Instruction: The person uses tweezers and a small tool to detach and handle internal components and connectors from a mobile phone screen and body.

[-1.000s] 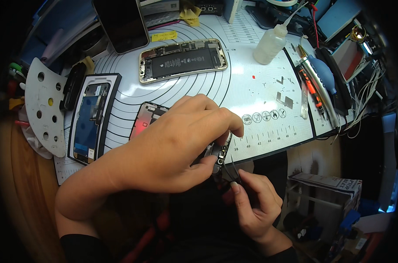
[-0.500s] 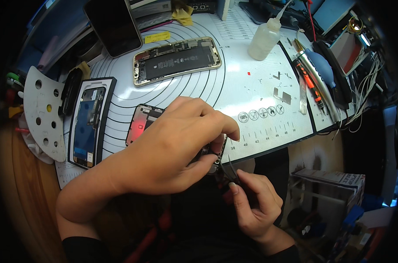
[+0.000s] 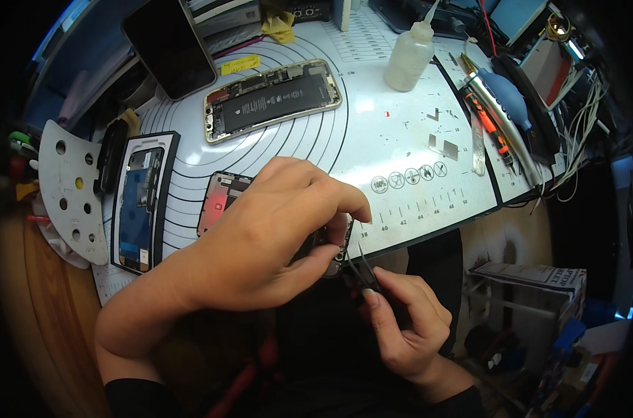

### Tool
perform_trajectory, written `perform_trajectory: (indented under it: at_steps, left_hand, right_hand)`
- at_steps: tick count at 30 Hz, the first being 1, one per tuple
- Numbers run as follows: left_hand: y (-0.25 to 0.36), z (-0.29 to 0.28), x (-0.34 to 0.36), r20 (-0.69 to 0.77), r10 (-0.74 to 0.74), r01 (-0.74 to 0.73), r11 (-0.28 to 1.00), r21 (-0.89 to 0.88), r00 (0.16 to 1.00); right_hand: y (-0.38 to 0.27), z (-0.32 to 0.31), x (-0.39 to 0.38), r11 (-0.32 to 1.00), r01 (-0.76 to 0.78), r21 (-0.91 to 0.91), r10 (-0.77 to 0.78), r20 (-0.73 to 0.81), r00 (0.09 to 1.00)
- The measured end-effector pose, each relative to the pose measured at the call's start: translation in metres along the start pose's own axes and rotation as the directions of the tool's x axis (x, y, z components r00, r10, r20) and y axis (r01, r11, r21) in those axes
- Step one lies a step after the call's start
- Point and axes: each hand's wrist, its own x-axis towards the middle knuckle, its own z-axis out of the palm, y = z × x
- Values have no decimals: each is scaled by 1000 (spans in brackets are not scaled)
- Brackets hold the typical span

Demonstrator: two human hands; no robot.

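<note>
Across the near part of the mat, my left hand [image 3: 271, 226] covers most of a phone screen assembly [image 3: 217, 203] lying back side up. Its thumb and fingers are bent round the right end, where a strip of small parts shows; the grip itself is partly hidden. In my right hand [image 3: 412, 324], a pair of dark tweezers [image 3: 364, 270] is pinched between thumb and fingers. Their tips are parted and point up, just right of the assembly's end by the table edge. Beyond, an opened phone [image 3: 278, 103] with a black battery lies on the mat.
At left, another screen part [image 3: 137, 209] lies in a black frame near a white perforated holder [image 3: 71, 198]. A dark phone [image 3: 170, 49] leans behind. A squeeze bottle [image 3: 408, 61], small metal plates [image 3: 451, 150], orange screwdriver [image 3: 488, 122] and blue air blower [image 3: 508, 103] are at right.
The whole view has shifted slightly, so the bench things appear a little further left. Both hands keep nearly the same pose, and the tweezers stay beside the screen assembly's end.
</note>
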Motion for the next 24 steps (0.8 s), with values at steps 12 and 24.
perform_trajectory:
  at_steps: [12,24]
  left_hand:
    - [-1,-2,0,10,-8,8,1000,-5,1000]
    - [0,-2,0,14,-16,16,1000,-15,1000]
  right_hand:
    - [-2,-3,4,1000,27,-1,-27,22,999]
    - [5,3,6,995,96,12,-96,-8,995]
